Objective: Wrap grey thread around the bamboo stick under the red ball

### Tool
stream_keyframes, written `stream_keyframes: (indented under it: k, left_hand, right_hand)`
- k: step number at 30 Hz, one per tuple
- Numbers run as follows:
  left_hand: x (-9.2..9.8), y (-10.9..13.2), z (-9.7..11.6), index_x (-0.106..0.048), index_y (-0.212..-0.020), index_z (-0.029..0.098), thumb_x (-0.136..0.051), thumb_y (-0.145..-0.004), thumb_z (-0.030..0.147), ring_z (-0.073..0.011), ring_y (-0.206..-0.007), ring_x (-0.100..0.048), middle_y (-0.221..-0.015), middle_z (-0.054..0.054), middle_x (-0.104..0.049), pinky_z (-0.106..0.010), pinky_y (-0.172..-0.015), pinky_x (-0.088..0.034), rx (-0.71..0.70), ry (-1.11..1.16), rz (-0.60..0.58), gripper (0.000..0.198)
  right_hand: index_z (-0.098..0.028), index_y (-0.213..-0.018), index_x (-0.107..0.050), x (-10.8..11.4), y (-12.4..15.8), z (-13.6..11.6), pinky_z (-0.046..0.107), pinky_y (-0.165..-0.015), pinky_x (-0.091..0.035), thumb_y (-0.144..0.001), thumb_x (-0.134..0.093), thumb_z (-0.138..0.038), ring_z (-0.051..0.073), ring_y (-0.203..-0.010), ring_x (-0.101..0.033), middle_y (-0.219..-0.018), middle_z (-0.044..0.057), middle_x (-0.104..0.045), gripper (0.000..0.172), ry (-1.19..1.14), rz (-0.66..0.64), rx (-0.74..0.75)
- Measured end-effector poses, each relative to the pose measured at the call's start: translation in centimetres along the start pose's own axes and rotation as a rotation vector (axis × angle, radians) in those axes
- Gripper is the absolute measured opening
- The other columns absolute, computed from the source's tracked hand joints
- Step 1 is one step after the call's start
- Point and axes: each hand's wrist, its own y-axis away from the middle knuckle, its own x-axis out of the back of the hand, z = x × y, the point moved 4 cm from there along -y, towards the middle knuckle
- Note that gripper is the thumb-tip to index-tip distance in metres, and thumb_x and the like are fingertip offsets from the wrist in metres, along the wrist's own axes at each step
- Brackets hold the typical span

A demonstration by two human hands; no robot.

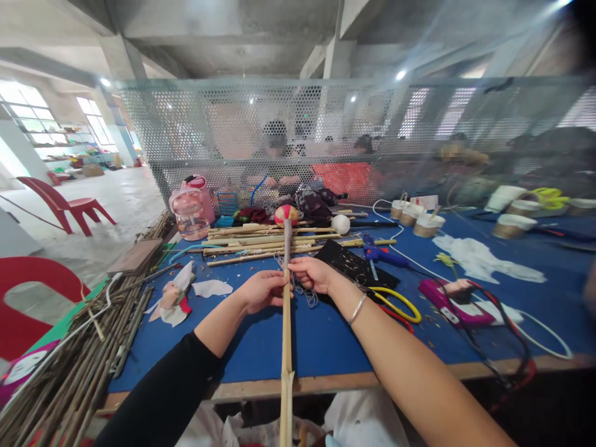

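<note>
A long pale bamboo stick [287, 329] runs from the bottom of the view up the middle, with a greyish wrapped section near its far end. A red and cream ball [285, 215] shows at that end. My left hand [263, 290] is closed around the stick from the left. From the right, my right hand [311, 274] pinches the stick slightly higher up, its fingertips at the lower end of the greyish section. Thin grey string [307, 294] lies on the blue table [326, 347] behind and beside my right hand.
More bamboo sticks [242, 244], a white ball [341, 224] and a blue glue gun [384, 253] lie beyond my hands. Scissors with yellow handles [400, 302] and a purple device [454, 304] are at right. Brown sticks [88, 347] line the left edge. People sit behind a mesh screen [209, 133].
</note>
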Motion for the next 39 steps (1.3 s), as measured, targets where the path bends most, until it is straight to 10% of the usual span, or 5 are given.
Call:
stream_keyframes:
  k: [6, 12, 20, 30, 39]
  left_hand:
    - [0.6, -0.4, -0.2, -0.057, -0.078, 0.011, -0.069, -0.071, 0.026, -0.0110, -0.054, -0.060, -0.065, -0.004, -0.060, -0.018, -0.045, -0.046, -0.028, -0.145, 0.172, 0.021]
    - [0.0, -0.1, 0.4, -0.063, -0.085, 0.008, -0.067, -0.074, 0.027, -0.0091, -0.061, -0.060, -0.082, -0.012, -0.066, -0.018, -0.056, -0.049, -0.033, 0.044, -0.026, 0.022]
    - [0.7, -0.3, 0.0, -0.055, -0.066, 0.012, -0.076, -0.060, 0.040, -0.0056, -0.044, -0.049, -0.055, 0.001, -0.056, -0.018, -0.044, -0.040, -0.098, -0.355, 0.162, 0.036]
    - [-0.1, -0.2, -0.4, -0.055, -0.081, 0.012, -0.063, -0.077, 0.028, -0.0103, -0.060, -0.061, -0.074, -0.006, -0.063, -0.021, -0.056, -0.048, 0.055, -0.063, 0.076, 0.019]
    - [0.0, 1.0, 2.7, -0.049, -0.079, 0.016, -0.051, -0.082, 0.039, -0.0008, -0.034, -0.026, -0.052, 0.008, -0.037, -0.013, -0.034, -0.016, -0.248, -0.069, 0.354, 0.023]
  right_hand:
    - [-0.014, -0.070, -0.051, -0.1, -0.8, 0.4, 0.018, -0.033, -0.005, -0.065, -0.071, -0.027, 0.001, -0.032, -0.015, -0.039, -0.011, -0.032, 0.025, 0.007, 0.097, 0.090]
    - [-0.013, -0.077, -0.054, -0.3, -0.4, 0.0, 0.017, -0.034, -0.004, -0.064, -0.072, -0.033, 0.000, -0.034, -0.017, -0.044, -0.010, -0.038, 0.029, -0.089, -0.132, 0.093]
    - [-0.015, -0.067, -0.051, 0.1, -0.9, 0.5, 0.020, -0.034, -0.003, -0.066, -0.071, -0.038, 0.001, -0.032, -0.013, -0.038, -0.012, -0.026, 0.031, 0.139, 0.087, 0.125]
    - [-0.013, -0.069, -0.052, -0.8, -0.7, 0.5, 0.021, -0.035, -0.007, -0.063, -0.072, -0.038, 0.001, -0.034, -0.022, -0.046, -0.007, -0.045, 0.032, 0.137, 0.003, 0.134]
    - [-0.015, -0.082, -0.056, -0.5, -0.1, -1.0, 0.020, -0.036, -0.010, -0.067, -0.068, -0.045, 0.003, -0.036, -0.019, -0.045, -0.011, -0.033, 0.035, 0.173, -0.045, 0.305]
